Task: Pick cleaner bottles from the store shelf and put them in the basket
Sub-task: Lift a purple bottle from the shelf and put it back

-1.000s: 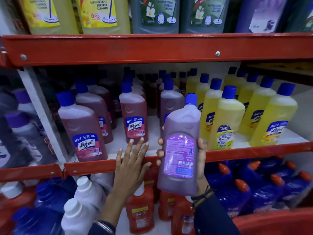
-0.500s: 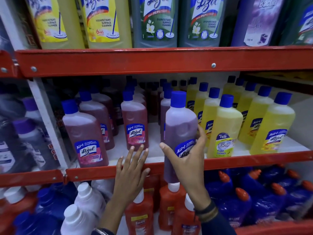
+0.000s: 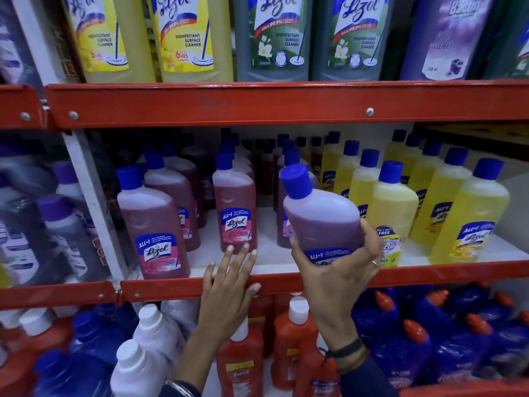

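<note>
My right hand (image 3: 340, 270) grips a purple cleaner bottle (image 3: 320, 213) with a blue cap, held in front of the middle shelf and tilted to the left. My left hand (image 3: 229, 290) lies flat with fingers spread on the red front rail (image 3: 429, 275) of that shelf and holds nothing. Pink cleaner bottles (image 3: 236, 207) stand on the shelf just beyond its fingertips. Yellow cleaner bottles (image 3: 469, 216) fill the right side of the shelf. No basket is in view.
Large yellow, green and purple bottles (image 3: 274, 35) stand on the upper shelf above a red beam (image 3: 257, 104). Below are white-capped bottles (image 3: 143, 353), orange bottles (image 3: 240, 368) and blue bottles with orange caps (image 3: 415, 339). A white upright (image 3: 86, 207) divides the shelving at left.
My right hand has turned the purple bottle from label-side-back to front and lifted it, now tilting it leftward. The left hand stays on the rail. The view has shifted slightly downward.
</note>
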`<state>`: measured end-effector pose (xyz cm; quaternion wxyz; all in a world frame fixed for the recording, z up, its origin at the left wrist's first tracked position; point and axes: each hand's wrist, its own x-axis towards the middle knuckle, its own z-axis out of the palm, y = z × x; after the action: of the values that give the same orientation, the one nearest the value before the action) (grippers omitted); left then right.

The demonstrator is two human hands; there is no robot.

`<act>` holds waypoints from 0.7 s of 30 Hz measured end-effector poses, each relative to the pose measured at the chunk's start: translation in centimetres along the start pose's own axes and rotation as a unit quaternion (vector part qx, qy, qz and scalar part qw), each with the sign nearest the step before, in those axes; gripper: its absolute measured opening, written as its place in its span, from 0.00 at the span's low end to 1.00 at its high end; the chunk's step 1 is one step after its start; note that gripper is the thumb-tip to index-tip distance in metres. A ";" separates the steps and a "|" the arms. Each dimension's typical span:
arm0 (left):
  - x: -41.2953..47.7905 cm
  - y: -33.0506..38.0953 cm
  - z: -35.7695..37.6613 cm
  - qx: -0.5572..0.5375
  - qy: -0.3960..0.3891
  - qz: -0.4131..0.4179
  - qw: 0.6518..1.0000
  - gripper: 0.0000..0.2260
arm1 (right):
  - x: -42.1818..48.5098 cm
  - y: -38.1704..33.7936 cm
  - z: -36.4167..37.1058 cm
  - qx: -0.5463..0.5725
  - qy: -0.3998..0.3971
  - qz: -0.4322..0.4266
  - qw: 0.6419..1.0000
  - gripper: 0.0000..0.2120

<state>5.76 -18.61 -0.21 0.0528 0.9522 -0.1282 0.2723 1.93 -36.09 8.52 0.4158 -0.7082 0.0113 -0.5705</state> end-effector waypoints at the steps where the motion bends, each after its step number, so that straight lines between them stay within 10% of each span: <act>1: 0.0 0.0 0.0 0.001 0.001 0.000 1.000 0.25 | 0.4 -0.1 0.1 0.063 -0.012 0.024 0.998 0.47; 7: -0.1 0.1 -0.1 0.008 0.004 0.001 1.000 0.26 | 2.6 0.4 2.5 0.195 -0.062 0.091 0.975 0.48; 21: 0.0 0.2 0.0 0.010 0.001 -0.006 1.000 0.26 | 1.1 3.5 5.8 0.085 -0.123 0.120 0.981 0.47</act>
<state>5.74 -18.76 -0.17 0.0453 0.9530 -0.1197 0.2745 8.63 -35.59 7.34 0.5383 -0.7283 -0.0036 -0.4239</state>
